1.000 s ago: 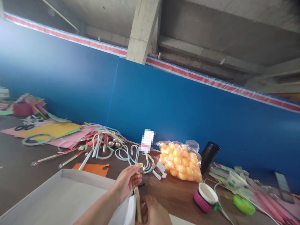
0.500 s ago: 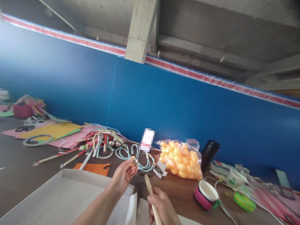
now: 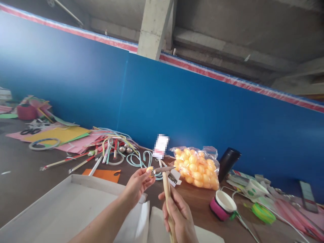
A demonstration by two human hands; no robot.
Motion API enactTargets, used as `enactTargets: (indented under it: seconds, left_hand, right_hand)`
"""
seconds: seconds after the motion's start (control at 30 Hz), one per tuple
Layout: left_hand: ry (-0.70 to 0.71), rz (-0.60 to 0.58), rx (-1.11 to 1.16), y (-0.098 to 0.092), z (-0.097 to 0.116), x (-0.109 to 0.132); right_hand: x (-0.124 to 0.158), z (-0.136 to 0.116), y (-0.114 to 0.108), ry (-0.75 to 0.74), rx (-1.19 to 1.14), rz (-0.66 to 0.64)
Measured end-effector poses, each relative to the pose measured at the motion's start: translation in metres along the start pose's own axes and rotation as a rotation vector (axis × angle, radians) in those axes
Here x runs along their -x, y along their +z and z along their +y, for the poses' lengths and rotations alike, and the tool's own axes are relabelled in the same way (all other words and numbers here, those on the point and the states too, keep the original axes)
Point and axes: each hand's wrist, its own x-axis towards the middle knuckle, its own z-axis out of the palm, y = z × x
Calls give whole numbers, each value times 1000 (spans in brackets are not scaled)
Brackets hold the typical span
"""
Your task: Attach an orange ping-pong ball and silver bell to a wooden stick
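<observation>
Between the fingertips of my left hand is a small shiny ball, part orange and part silver. My right hand is wrapped round the wooden handle of a hammer, held upright. Its dark metal head has a pointed end to the right, and its other end is at the ball, touching or very near it. Just behind the hammer stands a small open white box with little dark pieces inside. Pale blue cords lie looped behind my left hand.
A clear bag of orange balls sits right of centre, beside a black cylinder and a pink-sleeved cup. A large white tray fills the front left. Scissors, coloured paper and several silver balls lie further back.
My right hand has raised the hammer, bringing its head up to the ball. My left hand, still pinching the ball, has shifted slightly right. The camera view has tilted a little.
</observation>
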Motion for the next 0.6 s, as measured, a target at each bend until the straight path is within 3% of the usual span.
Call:
enactTargets:
  seconds: [0.4, 0.6]
  left_hand:
    - [-6, -3, -53, 0, -3, -1]
    - [5, 24, -78, 0, -4, -2]
  right_hand:
    - [-3, 13, -2, 8, 99, 25]
    - [-4, 11, -2, 24, 17, 28]
